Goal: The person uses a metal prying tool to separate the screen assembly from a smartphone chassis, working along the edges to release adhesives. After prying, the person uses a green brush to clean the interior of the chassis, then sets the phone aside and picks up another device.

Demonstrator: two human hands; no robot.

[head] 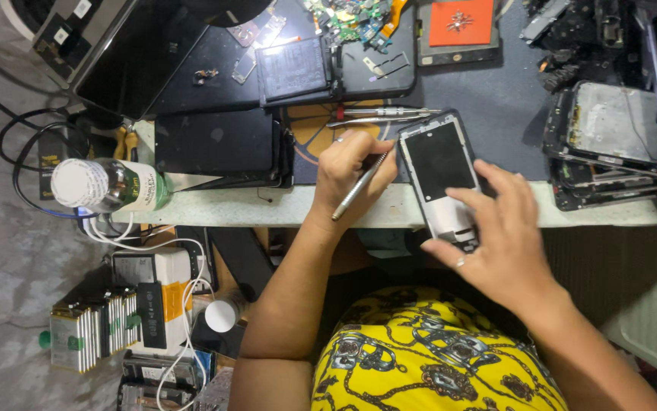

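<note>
A: Workbench (pixel 496 99) is crowded, pale front edge (pixel 267 207) runs just under both hands. What's the grip?

B: Left hand (pixel 351 171) is pinched on a metal tool (pixel 360 185), held like a pen, tip at the top-left corner of the opened phone (pixel 441 175). Right hand (pixel 499 240) has fingers spread, pressing the phone's lower end flat.

A: Phone position?

B: Back-up, tilted, lower end overhanging the front edge, between both hands.

A: Room around it?

B: Tight. Tweezers (pixel 385 116) just above, dark tablet (pixel 218 144) left, stacked phone frames (pixel 610 144) right. Bottle (pixel 108 185) well apart at the left end. Only free space is off the edge toward the yellow shirt (pixel 427 358)
</note>
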